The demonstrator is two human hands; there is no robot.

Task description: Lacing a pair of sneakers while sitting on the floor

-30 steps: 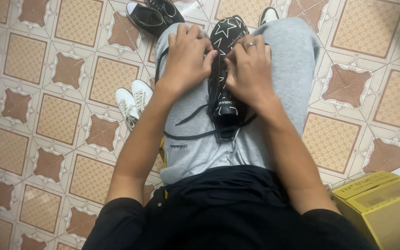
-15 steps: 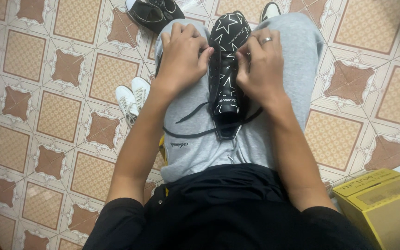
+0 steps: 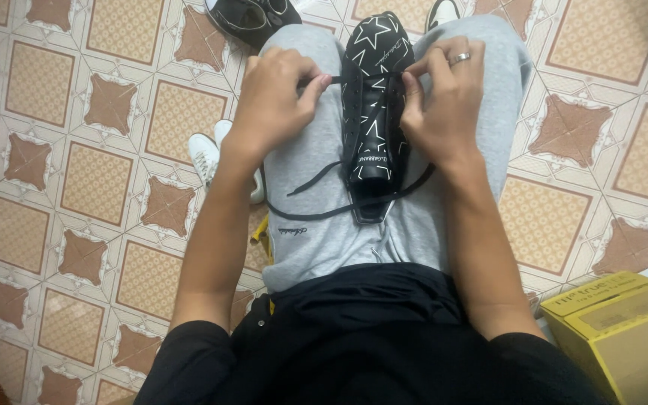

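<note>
Left hand: your left hand pinches the thin black lace.
Right hand: your right hand pinches the lace's other end.
Shoe: the black star-patterned shoe lies on your grey lap.

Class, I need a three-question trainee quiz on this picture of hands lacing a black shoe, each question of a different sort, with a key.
1. True or false: the black shoe rests on the person's lap.
2. Which hand wears a ring: A left hand, B right hand?
3. What does each hand pinch?

Key
1. True.
2. B.
3. The black lace, one hand on either side of the shoe.
</note>
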